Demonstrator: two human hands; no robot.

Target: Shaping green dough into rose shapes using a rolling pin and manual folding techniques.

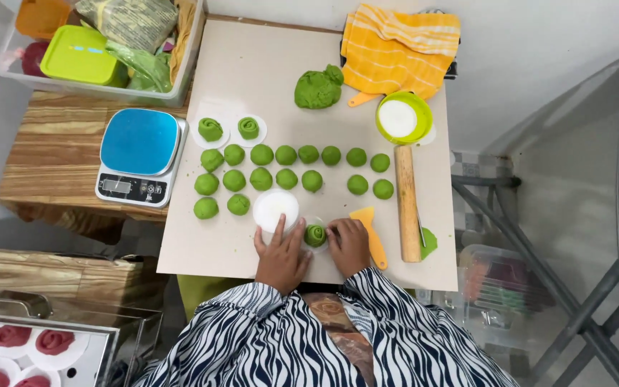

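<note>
green dough roll (315, 235) sits on a white paper round at the table's (252, 64) near edge; right hand (349, 245) fingertips pinch its side, left hand (281, 256) lies flat and open, touching the paper stack (275, 209).

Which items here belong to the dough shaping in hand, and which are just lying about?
In use:
left hand on the white paper rounds
right hand at the green dough rose
green dough balls
two finished roses
dough lump

Lying about:
kitchen scale
rolling pin
yellow scraper
striped cloth
green-rimmed bowl
plastic tub
</note>
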